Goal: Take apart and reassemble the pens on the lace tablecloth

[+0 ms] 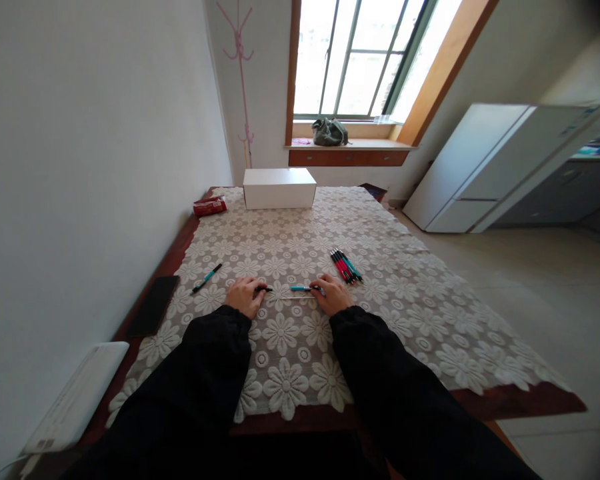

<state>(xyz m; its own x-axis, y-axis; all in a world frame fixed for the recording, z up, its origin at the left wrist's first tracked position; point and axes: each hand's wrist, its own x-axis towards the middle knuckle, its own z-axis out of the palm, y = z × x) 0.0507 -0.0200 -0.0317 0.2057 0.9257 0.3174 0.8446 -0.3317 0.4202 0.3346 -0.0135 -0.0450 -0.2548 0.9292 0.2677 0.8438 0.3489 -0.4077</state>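
Observation:
My left hand (245, 296) rests on the flowered tablecloth (285, 383), fingers closed on a small black pen part (265, 289). Across a short gap, my right hand (331, 295) pinches a teal pen barrel (299, 289) that points left. A thin pale stick like a pen refill (295, 298) lies on the cloth between the hands. Beyond my right hand is a row of several red, black and teal pens (346, 265). One teal and black pen (207, 278) lies slantwise to the left of my left hand.
A black phone-like slab (155, 305) lies by the left table edge, with a white device (77, 393) nearer me. At the far end stand a white box (279, 189) and a red packet (210, 205). The wall runs along the left; a white refrigerator (475, 167) stands right.

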